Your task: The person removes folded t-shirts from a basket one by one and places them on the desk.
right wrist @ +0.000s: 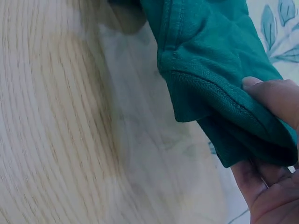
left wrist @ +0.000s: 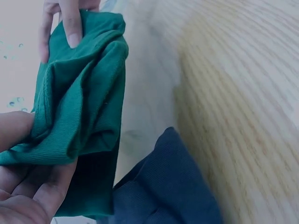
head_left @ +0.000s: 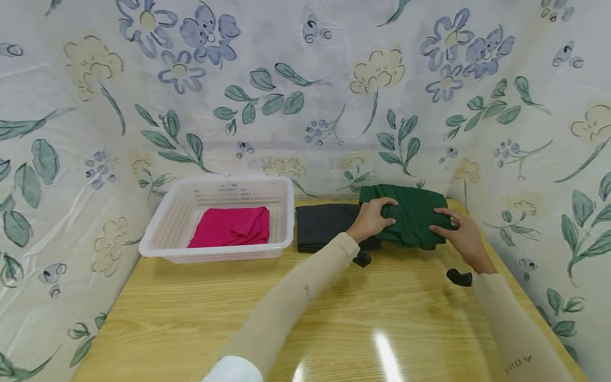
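A folded dark green cloth garment (head_left: 410, 217) is held between both hands at the back right of the table. My left hand (head_left: 374, 216) grips its left side; in the left wrist view the thumb lies over the folds and the fingers run beneath. At the opposite end, my right hand (head_left: 455, 233) pinches the layered edge, thumb on top and fingers under, as the right wrist view shows. Just left of the green garment lies a folded dark grey cloth (head_left: 324, 225), partly hidden behind the left hand and the green fabric.
Further left stands a white plastic basket (head_left: 157, 233) with a folded pink cloth (head_left: 234, 225) inside. Floral-printed sheeting (head_left: 315, 79) rises behind and at both sides of the wooden table (head_left: 200, 318). Small black devices (head_left: 459, 277) sit below the wrists.
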